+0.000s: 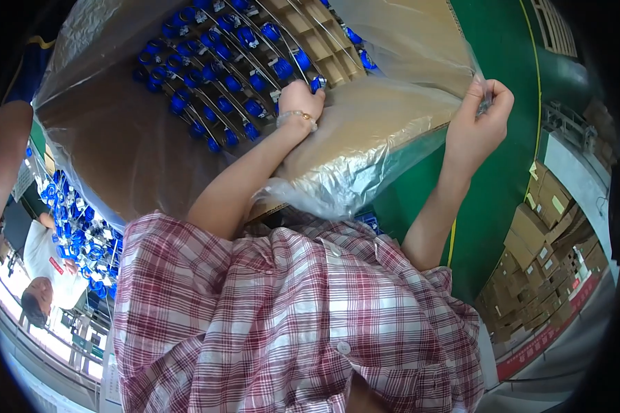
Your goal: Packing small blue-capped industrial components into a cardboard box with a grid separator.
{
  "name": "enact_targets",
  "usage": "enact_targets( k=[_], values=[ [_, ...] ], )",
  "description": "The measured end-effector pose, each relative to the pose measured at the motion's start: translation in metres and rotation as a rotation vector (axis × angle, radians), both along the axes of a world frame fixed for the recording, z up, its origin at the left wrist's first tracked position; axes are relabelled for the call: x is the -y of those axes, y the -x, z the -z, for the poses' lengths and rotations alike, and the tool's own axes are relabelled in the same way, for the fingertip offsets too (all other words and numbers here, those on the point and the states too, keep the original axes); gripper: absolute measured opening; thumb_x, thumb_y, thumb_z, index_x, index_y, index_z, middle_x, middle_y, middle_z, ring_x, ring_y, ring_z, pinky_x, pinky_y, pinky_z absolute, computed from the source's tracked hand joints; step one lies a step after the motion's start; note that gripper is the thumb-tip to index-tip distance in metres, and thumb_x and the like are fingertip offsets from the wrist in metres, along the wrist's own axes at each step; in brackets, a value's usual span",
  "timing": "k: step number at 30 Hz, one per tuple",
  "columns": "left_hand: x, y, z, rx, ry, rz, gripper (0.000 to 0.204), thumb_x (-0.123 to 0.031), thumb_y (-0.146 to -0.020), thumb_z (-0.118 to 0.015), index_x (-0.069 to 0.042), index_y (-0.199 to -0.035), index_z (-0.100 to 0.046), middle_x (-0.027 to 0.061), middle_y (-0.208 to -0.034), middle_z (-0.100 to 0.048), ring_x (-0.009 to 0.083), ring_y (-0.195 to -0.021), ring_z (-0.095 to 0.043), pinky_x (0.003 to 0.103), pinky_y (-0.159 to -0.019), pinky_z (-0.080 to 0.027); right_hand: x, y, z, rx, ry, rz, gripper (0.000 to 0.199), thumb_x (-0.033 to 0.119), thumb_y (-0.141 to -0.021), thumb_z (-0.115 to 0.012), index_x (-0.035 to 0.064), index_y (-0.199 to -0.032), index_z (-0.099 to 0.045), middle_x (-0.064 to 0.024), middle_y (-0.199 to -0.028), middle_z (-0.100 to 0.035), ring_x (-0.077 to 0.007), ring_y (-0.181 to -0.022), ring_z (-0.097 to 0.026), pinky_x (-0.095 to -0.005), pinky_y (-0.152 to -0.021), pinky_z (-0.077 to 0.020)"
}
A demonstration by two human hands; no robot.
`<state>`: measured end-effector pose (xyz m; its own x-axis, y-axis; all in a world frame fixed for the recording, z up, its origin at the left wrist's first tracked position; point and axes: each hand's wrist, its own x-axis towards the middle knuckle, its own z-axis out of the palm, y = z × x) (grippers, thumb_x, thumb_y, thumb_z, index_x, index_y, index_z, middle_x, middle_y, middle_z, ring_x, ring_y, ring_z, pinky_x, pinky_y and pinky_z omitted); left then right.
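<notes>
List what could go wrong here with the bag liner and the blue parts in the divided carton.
1. The right hand pinches the thin clear plastic liner at its edge; a hard pull might tear it.
2. The left hand presses on the blue parts at the grid's edge; one could get knocked out of its cell.
3. Loose liner may snag the cardboard dividers.

Clear plastic liner (365, 148), thin and crinkled, throws glossy glare where the right hand (479, 113) pinches its edge. Under it, the carton (117, 138) shows matt brown cardboard, with cardboard dividers (324, 48) just as dull. Blue parts (234, 82) look like smooth, shiny plastic beside the left hand (300, 100). Checked shirt (289, 323) is soft woven cloth. The green floor (503, 158) is smooth, faintly sheened.
</notes>
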<state>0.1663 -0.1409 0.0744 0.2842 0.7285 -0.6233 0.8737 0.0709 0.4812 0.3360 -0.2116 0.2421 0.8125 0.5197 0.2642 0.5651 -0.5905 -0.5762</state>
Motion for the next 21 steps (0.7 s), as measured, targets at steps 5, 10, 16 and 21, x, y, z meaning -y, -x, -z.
enact_targets(
  k=[5,10,16,21],
  values=[
    [0.01,0.011,0.007,-0.016,0.009,-0.014,0.03,-0.028,-0.074,-0.064,0.002,-0.079,-0.066,0.0229,-0.082,-0.064,0.0362,-0.08,-0.062,0.041,-0.076,-0.05,0.004,0.01,-0.006,0.034,0.018,-0.039,0.016,0.015,-0.087,-0.057,0.0006,-0.089,-0.05,-0.0075,-0.076,-0.054,-0.0177,-0.069,-0.052,-0.0298,-0.062,-0.0435],
    [0.006,0.007,0.0,-0.008,0.021,0.092,0.028,-0.025,-0.076,-0.062,0.002,-0.082,-0.066,0.0235,-0.082,-0.063,0.0358,-0.081,-0.063,0.04,-0.076,-0.051,-0.001,0.012,-0.026,0.377,0.126,-0.071,0.017,0.011,-0.085,-0.057,0.0008,-0.096,-0.05,-0.0091,-0.086,-0.056,-0.0211,-0.08,-0.055,-0.0325,-0.069,-0.0445],
    [0.007,0.004,0.004,0.026,0.056,0.094,0.027,-0.025,-0.076,-0.06,0.001,-0.082,-0.067,0.0223,-0.083,-0.064,0.0351,-0.082,-0.063,0.04,-0.077,-0.05,-0.065,0.065,-0.077,0.083,0.08,-0.775,0.02,0.004,-0.084,-0.054,-0.0028,-0.103,-0.053,-0.0127,-0.088,-0.057,-0.0223,-0.086,-0.059,-0.0314,-0.078,-0.0467],
    [0.023,0.011,0.05,0.082,0.059,0.013,0.03,-0.026,-0.073,-0.058,0.001,-0.083,-0.067,0.0227,-0.087,-0.064,0.0358,-0.084,-0.062,0.04,-0.079,-0.05,-0.128,0.085,0.003,0.077,1.143,-1.403,0.018,0.002,-0.075,-0.049,-0.0046,-0.084,-0.062,-0.0222,-0.089,-0.062,-0.0342,-0.084,-0.062,-0.0417,-0.072,-0.0495]
  ],
)
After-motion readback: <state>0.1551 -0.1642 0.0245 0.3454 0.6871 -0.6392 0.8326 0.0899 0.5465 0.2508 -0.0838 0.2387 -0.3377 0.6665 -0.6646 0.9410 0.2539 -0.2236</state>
